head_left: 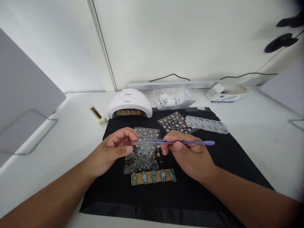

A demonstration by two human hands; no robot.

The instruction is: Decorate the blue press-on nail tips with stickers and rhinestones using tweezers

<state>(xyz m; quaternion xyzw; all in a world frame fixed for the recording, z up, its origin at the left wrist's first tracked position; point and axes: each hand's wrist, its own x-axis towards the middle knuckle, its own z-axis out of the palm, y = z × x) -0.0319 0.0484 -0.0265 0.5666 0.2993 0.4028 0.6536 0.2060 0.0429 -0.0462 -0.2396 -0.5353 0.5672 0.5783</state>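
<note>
My right hand (187, 152) grips a pair of purple tweezers (194, 142), held level with the thin tips pointing left. Those tips reach the fingertips of my left hand (116, 147). Its fingers curl loosely, with a gap between them and the thumb; whether they touch the tips I cannot tell. Beneath both hands lie clear nail sticker sheets (141, 161) with hearts, dots and white figures. In front of them, a tan display strip (148, 180) carries several glossy green-blue false nails (154, 176), some decorated.
A black cloth (197, 196) covers the white table. Behind stand a white nail lamp (129, 103), a clear box of packets (173, 98) and an opened carton (226, 92). Also around are a polish bottle (98, 114), another sticker sheet (174, 122) and a clear compartment case (206, 124).
</note>
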